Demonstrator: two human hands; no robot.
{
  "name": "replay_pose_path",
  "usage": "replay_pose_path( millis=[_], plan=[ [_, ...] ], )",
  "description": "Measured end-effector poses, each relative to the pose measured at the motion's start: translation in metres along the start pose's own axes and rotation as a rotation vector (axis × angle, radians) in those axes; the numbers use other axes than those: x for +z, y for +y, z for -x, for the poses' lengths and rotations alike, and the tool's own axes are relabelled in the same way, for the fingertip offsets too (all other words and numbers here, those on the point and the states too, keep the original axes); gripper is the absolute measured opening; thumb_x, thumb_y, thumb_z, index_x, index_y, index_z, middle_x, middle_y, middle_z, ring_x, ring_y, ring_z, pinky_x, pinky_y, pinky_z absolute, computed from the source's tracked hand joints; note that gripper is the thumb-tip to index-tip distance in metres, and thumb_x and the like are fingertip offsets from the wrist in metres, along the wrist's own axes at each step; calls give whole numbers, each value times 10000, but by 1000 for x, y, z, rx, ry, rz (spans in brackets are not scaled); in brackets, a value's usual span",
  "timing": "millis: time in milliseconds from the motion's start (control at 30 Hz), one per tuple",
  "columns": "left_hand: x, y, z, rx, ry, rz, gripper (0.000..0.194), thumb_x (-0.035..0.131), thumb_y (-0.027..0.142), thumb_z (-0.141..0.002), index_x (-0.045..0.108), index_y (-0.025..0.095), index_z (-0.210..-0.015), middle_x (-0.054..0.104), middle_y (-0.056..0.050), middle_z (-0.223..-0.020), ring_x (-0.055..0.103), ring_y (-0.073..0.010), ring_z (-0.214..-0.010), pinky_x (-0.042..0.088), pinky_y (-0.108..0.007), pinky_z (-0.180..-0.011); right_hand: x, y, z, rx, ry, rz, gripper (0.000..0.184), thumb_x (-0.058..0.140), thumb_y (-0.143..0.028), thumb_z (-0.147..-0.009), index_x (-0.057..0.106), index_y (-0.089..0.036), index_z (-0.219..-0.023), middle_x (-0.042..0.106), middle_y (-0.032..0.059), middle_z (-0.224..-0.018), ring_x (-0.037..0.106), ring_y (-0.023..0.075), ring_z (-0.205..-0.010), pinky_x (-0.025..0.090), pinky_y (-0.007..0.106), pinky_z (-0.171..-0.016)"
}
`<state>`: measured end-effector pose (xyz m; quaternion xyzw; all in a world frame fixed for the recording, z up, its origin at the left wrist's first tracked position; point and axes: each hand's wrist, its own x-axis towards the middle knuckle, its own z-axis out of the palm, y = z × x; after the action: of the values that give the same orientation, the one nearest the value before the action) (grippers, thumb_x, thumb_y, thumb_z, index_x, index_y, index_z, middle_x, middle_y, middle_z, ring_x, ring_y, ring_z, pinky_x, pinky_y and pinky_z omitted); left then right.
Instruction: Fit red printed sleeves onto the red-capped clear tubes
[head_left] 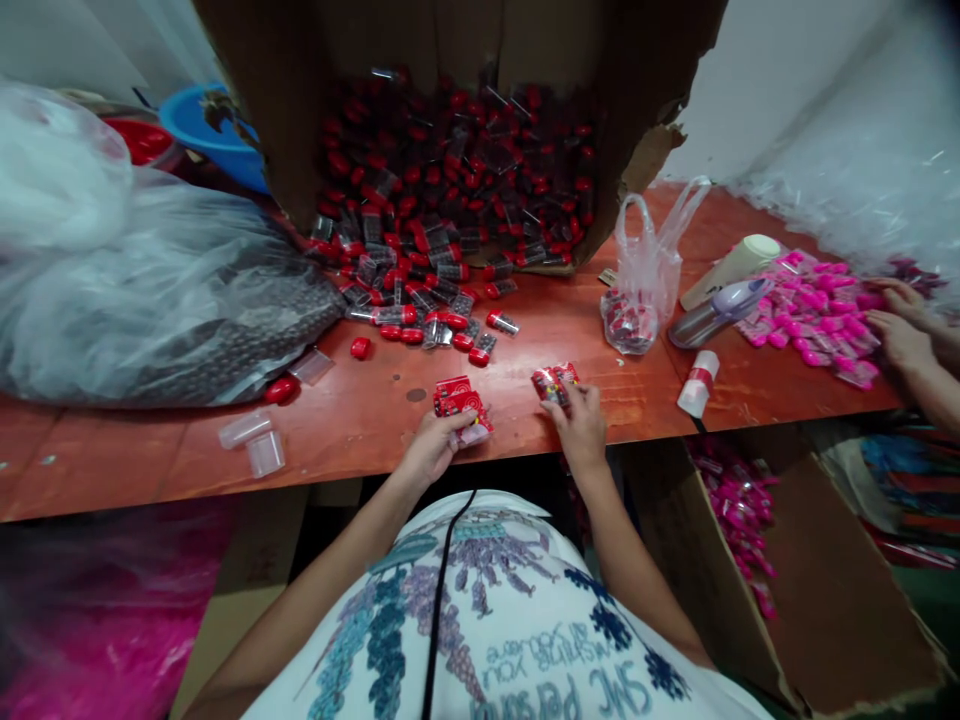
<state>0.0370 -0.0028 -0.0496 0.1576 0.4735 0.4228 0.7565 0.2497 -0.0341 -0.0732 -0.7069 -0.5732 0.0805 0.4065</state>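
Observation:
My left hand (433, 444) is closed on a small stack of red printed cards (452, 392), thumb on top, close to the table's front edge. A little to the right, my right hand (582, 425) pinches another few red printed pieces (550, 383) that look like the same kind. Beyond both hands lies a heap of small clear tubes with red caps (420, 285), spilling out of a tipped cardboard box (637, 130). One loose red cap (361, 348) sits left of the cards.
At left are a plastic bag of dark beads (225, 300) and two clear tubes (266, 453). To the right stand a small carrier bag (637, 300), a bottle (712, 315) and a white roll (698, 384). A co-worker's hands (907, 325) touch pink-capped pieces (814, 310).

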Motion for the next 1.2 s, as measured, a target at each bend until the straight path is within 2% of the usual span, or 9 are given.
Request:
replay_pose_path(
  millis=[67,200,267,500,667,767,933,1100,1200],
  plan=[
    [0,-2,-1,24,-1,20,285,794,111,-539,689,112,-805,729,-97,-837,678,-199,-685,570,-345,-666,0,-8,0,12,-22,-38,351,625,-409,-798,642,-225,-1097,552,86,-1057,582,195,-825,496,337,-747],
    [2,-8,-1,79,0,21,277,813,143,-526,689,108,-771,716,-59,-739,662,-167,-641,553,-295,-655,20,-41,11,-11,-339,-357,252,574,-327,-836,631,-203,-1048,633,32,-891,595,145,-707,500,265,-679],
    [0,-7,0,128,-14,8,257,817,157,-528,684,105,-742,704,-45,-703,643,-142,-599,537,-263,-628,32,-54,16,-29,-419,-425,274,538,-285,-858,597,-216,-1116,659,17,-871,621,148,-744,507,262,-703],
    [-17,9,1,267,169,39,346,848,141,-450,678,123,-752,700,-7,-697,649,-135,-617,545,-260,-644,58,-69,-6,-377,-495,-261,291,434,-252,-929,592,-277,-1172,667,26,-1109,616,161,-1010,472,280,-890],
    [-21,18,-7,317,249,137,294,808,57,-462,632,129,-686,666,17,-648,640,-126,-595,557,-249,-607,89,-66,-51,-267,-330,137,366,470,-387,-917,551,-259,-1250,588,101,-1143,554,219,-1026,467,320,-850],
    [-20,21,-8,278,289,204,248,737,-9,-489,629,118,-672,668,0,-642,636,-134,-574,558,-255,-581,101,-66,-62,-296,-281,246,428,548,-444,-862,574,-227,-1230,499,140,-1249,484,271,-1101,426,376,-917],
    [-24,21,-9,231,286,268,198,690,-28,-523,625,107,-653,670,-22,-633,642,-153,-567,556,-269,-574,88,-56,-45,-318,-328,232,296,454,-264,-911,626,-177,-1137,532,150,-1190,502,268,-1027,428,396,-903],
    [-26,16,-15,206,250,304,174,725,-5,-570,637,106,-671,679,-29,-653,653,-149,-595,562,-276,-613,58,-37,-17,-224,-350,86,492,584,-228,-785,529,-139,-1266,559,154,-1175,502,285,-1089,402,430,-971],
    [-22,15,-18,159,260,337,135,696,-2,-631,635,111,-674,676,-26,-658,652,-137,-596,567,-275,-625,48,-30,-3,-136,-402,-60,508,606,-244,-754,543,-187,-1255,605,107,-1107,544,263,-1044,426,421,-950]
  ],
)
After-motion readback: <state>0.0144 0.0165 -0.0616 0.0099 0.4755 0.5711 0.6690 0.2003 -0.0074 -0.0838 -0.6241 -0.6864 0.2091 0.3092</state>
